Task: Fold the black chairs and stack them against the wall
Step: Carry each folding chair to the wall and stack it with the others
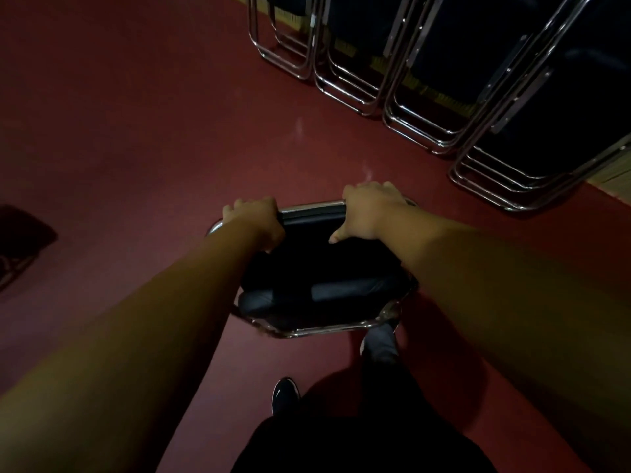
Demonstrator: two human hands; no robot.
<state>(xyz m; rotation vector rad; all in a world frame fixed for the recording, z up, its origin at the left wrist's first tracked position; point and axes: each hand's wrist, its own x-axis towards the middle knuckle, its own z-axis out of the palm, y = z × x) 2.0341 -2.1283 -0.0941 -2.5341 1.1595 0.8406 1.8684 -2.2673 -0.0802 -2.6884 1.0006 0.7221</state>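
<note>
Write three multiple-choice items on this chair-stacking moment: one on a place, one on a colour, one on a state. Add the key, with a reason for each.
1. Where in the view are the stacked chairs?
A. upper right
B. lower left
C. bottom centre

2. What colour is the floor?
A. grey
B. dark red
C. green

3. How is the black chair in front of the person held?
A. by one hand
B. by no hand; it stands free
C. by both hands

Key: A, the row of chrome frames with black seats fills the upper right corner. B, the floor shows dark red wherever it is bare. C, the left hand and the right hand each grip the chair's chrome top rail.
</note>
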